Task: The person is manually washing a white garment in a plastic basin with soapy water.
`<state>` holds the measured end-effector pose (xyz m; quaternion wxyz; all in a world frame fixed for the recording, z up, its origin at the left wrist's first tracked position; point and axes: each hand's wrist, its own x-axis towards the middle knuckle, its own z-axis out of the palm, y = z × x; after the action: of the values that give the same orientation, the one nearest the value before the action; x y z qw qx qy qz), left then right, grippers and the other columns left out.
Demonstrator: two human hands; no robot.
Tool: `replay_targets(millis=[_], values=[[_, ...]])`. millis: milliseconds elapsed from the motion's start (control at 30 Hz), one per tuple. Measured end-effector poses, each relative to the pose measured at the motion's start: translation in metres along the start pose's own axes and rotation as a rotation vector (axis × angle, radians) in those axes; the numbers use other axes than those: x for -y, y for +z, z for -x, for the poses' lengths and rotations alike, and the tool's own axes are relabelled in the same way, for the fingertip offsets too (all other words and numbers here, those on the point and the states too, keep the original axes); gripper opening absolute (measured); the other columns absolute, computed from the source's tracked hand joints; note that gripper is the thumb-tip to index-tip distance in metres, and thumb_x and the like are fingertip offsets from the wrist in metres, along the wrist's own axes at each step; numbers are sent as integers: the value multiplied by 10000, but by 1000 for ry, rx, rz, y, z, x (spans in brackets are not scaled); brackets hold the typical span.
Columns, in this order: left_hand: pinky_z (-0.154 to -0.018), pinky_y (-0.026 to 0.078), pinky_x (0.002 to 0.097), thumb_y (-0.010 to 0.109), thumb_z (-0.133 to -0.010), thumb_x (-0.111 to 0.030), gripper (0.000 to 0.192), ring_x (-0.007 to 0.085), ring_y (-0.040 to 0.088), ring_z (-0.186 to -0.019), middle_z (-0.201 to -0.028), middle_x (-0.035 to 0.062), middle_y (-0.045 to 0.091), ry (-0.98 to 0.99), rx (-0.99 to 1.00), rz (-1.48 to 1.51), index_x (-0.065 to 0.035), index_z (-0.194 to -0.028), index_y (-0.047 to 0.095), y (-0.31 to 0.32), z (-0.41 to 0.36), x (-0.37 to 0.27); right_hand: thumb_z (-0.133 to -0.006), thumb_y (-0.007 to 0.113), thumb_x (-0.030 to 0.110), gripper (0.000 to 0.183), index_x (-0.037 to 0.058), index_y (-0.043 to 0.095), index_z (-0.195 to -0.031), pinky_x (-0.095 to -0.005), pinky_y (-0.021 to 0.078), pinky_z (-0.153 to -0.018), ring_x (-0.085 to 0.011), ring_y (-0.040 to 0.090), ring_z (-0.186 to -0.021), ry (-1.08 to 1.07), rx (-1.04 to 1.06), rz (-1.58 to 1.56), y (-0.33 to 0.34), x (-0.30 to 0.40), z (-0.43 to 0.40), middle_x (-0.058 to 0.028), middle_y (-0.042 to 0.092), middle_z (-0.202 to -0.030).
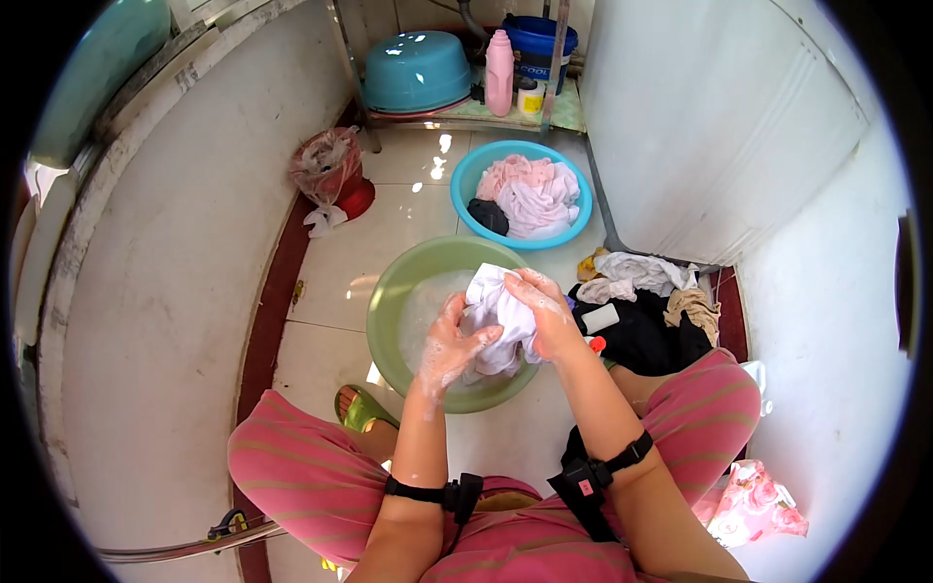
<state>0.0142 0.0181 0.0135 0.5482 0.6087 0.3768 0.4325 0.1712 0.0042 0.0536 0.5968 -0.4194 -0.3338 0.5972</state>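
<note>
Both hands hold a wet white cloth garment [503, 313] above a green plastic basin [386, 321] on the floor. My left hand [448, 346], with suds on its fingers and wrist, grips the garment's left side. Soapy too, my right hand [543, 310] is closed on its upper right part. Sudsy water [426, 313] lies in the basin, and the garment's lower end hangs down into it. Just beyond, a blue basin [461, 204] holds pink cloth [514, 173], pale pinkish-white cloth [539, 208] and a black item [488, 216].
Dark and light clothes [634, 328] lie heaped at the right, with a white object [600, 318] on them. A red bin with a plastic liner [328, 164] stands at the left wall. Behind, a low shelf [474, 125] bears an upturned basin [418, 73], a pink bottle [499, 73] and a blue bucket [539, 47].
</note>
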Motion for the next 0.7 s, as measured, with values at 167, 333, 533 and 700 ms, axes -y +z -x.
replay_targets(millis=[167, 333, 533, 700], values=[[-567, 375, 195, 608, -859, -163, 126, 45, 438, -620, -697, -62, 499, -48, -143, 182, -49, -852, 556, 11, -3, -3, -823, 622, 183, 219, -22, 595, -895, -240, 391, -758, -109, 515, -835, -10, -41, -47, -6, 11, -2, -33, 573, -899], [-475, 250, 178, 483, -943, -252, 198, 5, 305, -556, -648, -102, 400, -136, -147, 374, -111, -821, 550, 4, -2, -7, -842, 601, 160, 182, -13, 561, -799, -217, 353, -727, -82, 441, -794, -308, -166, 187, -18, 13, -10, -18, 508, -915], [-498, 326, 206, 478, -941, -334, 272, 31, 354, -585, -688, -75, 423, -202, -316, 501, -86, -850, 543, 15, -8, 7, -862, 581, 177, 192, 8, 566, -772, -263, 411, -640, -114, 489, -669, -325, -249, 193, -12, -7, -15, -8, 557, -728], [-541, 390, 242, 468, -937, -368, 289, 80, 445, -641, -724, -13, 468, -370, -434, 718, -94, -879, 541, 23, 3, 16, -862, 582, 210, 292, 57, 525, -619, -317, 408, -457, -170, 553, -521, -800, -6, 1063, 56, -61, 26, -79, 558, -588]])
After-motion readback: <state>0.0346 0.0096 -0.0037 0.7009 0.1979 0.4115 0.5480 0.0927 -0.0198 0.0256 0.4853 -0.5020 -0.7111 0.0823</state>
